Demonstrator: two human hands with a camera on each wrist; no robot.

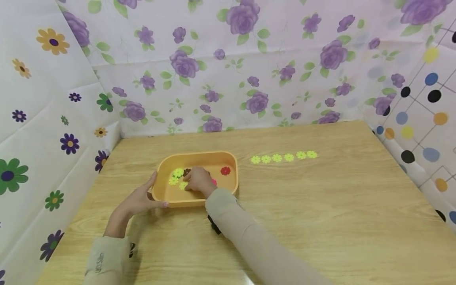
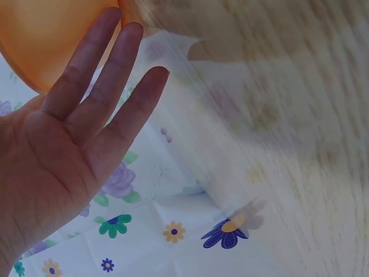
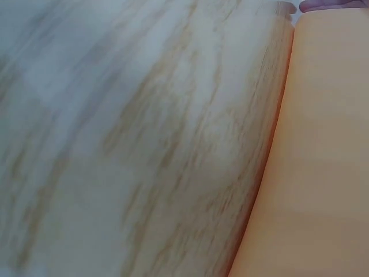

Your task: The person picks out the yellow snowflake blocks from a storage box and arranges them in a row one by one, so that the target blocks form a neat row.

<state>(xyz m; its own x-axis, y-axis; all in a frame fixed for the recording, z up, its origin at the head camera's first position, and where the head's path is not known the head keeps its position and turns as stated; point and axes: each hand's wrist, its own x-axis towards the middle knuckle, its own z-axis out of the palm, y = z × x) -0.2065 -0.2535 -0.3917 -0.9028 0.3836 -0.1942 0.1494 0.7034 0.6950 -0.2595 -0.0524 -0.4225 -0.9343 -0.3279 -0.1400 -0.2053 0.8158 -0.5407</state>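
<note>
An orange plastic tray (image 1: 199, 157) stands left of centre on the table. Small flat flower-shaped pieces lie in it: yellow ones (image 1: 178, 172), a dark brown one (image 1: 187, 172), a red one (image 1: 225, 171) and a partly hidden pink one (image 1: 214, 181). My left hand (image 1: 137, 201) steadies the tray's front left corner, thumb along the front wall. Three of its fingers look straight and spread beside the tray wall (image 2: 40, 40) in the left wrist view. My right hand (image 1: 200, 180) reaches inside among the pieces, fingertips by a yellow one (image 1: 183, 185); whether it pinches anything is unclear.
Several yellow flower-shaped pieces (image 1: 277, 158) lie in a row on the wooden table (image 1: 320, 206), right of the tray. A flowered sheet (image 1: 228, 79) hangs behind the table, with patterned sheets at left and right. A dark object (image 1: 214, 225) shows beneath the right sleeve.
</note>
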